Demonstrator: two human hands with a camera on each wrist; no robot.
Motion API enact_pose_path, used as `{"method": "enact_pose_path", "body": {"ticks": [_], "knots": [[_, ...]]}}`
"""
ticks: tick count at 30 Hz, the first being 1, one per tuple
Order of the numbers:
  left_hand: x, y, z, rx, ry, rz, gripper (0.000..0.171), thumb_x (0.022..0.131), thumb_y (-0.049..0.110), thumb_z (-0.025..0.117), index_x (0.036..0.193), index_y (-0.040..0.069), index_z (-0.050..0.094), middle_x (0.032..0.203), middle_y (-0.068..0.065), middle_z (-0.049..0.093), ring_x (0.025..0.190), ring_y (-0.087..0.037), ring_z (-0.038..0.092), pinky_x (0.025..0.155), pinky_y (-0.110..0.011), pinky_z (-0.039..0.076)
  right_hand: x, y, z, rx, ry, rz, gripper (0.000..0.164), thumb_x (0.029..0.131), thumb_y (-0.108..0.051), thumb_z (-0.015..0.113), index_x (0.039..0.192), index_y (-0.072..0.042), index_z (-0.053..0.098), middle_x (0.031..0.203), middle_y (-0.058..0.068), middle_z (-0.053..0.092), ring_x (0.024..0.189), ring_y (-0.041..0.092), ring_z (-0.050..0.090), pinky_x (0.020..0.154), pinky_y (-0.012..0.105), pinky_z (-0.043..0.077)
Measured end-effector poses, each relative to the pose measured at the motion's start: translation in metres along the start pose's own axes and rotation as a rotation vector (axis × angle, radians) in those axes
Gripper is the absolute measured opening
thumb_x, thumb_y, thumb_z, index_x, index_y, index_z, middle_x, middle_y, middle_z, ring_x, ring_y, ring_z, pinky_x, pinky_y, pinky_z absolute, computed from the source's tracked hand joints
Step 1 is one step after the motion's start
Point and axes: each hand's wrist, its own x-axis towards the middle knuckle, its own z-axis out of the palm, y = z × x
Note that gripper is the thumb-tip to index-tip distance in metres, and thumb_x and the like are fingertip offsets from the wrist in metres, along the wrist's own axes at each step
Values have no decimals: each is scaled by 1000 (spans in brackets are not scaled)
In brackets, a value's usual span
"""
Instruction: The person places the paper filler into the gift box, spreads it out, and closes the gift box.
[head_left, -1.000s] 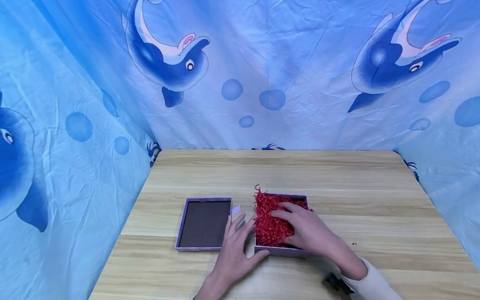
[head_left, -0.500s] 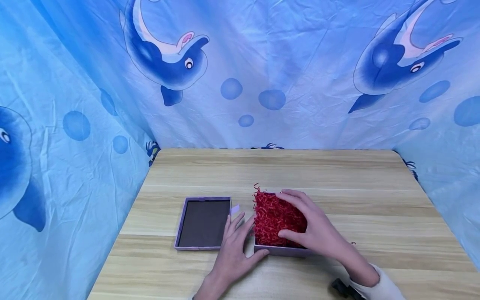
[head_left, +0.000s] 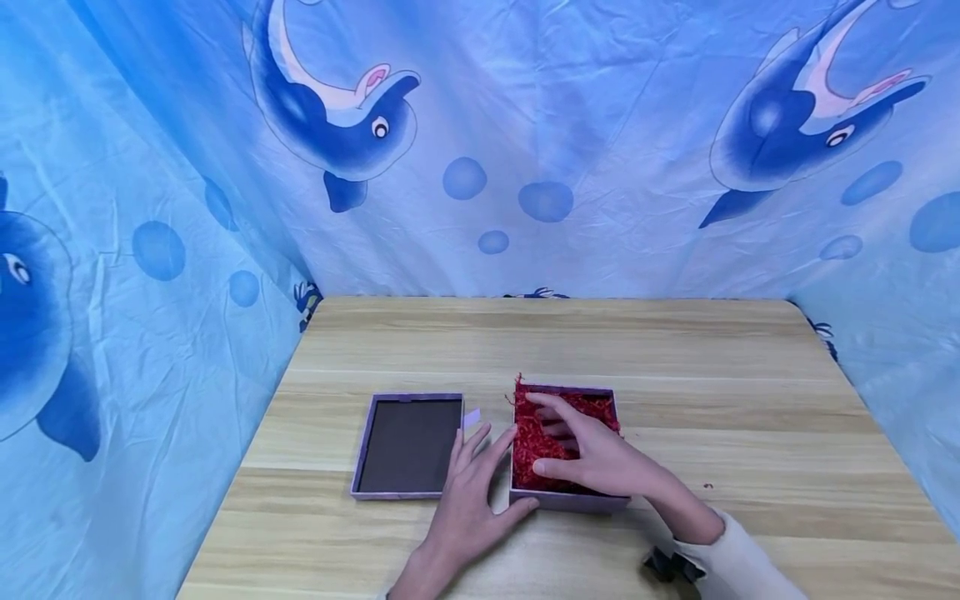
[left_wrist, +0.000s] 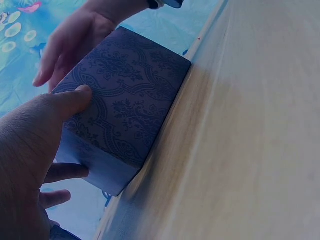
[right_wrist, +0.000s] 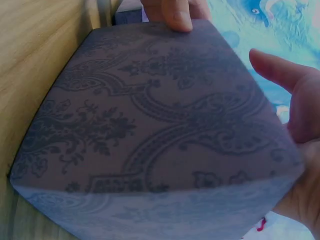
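Left hand (head_left: 468, 508) against a patterned box (head_left: 562, 501), right hand (head_left: 600, 454) over its red paper shred (head_left: 534, 433)

Nearest, a pale sleeve (head_left: 738, 554) covers the right forearm, with a small black object (head_left: 671, 567) beside its cuff. The left hand is spread wide at the box's near left corner: its thumb lies on the front wall, and its fingers reach along the left side. The right hand is loosely parted above the box's opening, thumb well apart from the fingers; whether its fingertips touch the shred cannot be told. The box stands upright on the wooden table (head_left: 750, 358), with shred curling over its far left corner. To its left, apart from it, lies a shallow dark-lined tray (head_left: 408, 450), a lilac tab (head_left: 472, 418) showing at its right edge; the left hand hides its near right corner. A red scrap (head_left: 708, 486) lies right of the box. Beyond the table hangs a blue curtain (head_left: 630, 225) printed with dolphins (head_left: 337, 125).
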Motion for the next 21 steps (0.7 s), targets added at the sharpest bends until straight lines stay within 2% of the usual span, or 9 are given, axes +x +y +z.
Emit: {"method": "enact_pose_path", "body": {"ticks": [2, 5, 8, 11, 17, 21], "knots": [[0, 0, 0, -5, -6, -7, 105, 81, 50, 95, 169, 19, 48, 147, -5, 73, 148, -47, 55, 122, -82, 29, 3, 1, -1, 11, -39, 36, 82, 110, -35, 72, 176, -15, 27, 163, 26, 51, 146, 45, 57, 116, 62, 54], [0, 0, 0, -5, -11, -8, 105, 80, 50, 95, 168, 19, 49, 146, -7, 74, 149, -47, 55, 123, -82, 29, 5, 1, -2, 15, -97, 113, 80, 117, -44, 54, 179, -17, 14, 171, 29, 42, 156, 48, 44, 124, 70, 42], [-1, -1, 1, 0, -16, -6, 104, 80, 51, 95, 168, 18, 49, 146, -8, 73, 149, -47, 55, 123, -82, 29, 6, -1, -2, 12, -142, 183, 78, 119, -54, 36, 180, -20, 1, 182, 24, 20, 164, 50, 29, 130, 75, 28], [-1, -1, 1, 2, -12, -2, 104, 80, 50, 95, 167, 17, 50, 146, -9, 73, 149, -47, 55, 123, -82, 29, 7, -3, 0, -6, -147, 214, 79, 118, -60, 27, 180, -21, -3, 185, 17, 7, 166, 50, 21, 131, 77, 20], [-2, -1, 1, 3, -3, 6, 103, 81, 51, 94, 167, 17, 50, 145, -8, 74, 147, -47, 56, 120, -83, 31, 1, -1, 6, -51, -104, 170, 72, 120, -54, 27, 180, -19, 7, 184, 16, 16, 165, 49, 24, 131, 77, 23], [-3, -1, 1, -3, -14, 3, 104, 81, 52, 94, 168, 18, 49, 147, -8, 73, 148, -47, 56, 122, -82, 30, -10, -4, 5, -73, -47, 111, 62, 121, -44, 36, 179, -25, 24, 182, 9, 28, 166, 43, 27, 130, 76, 25]]}}
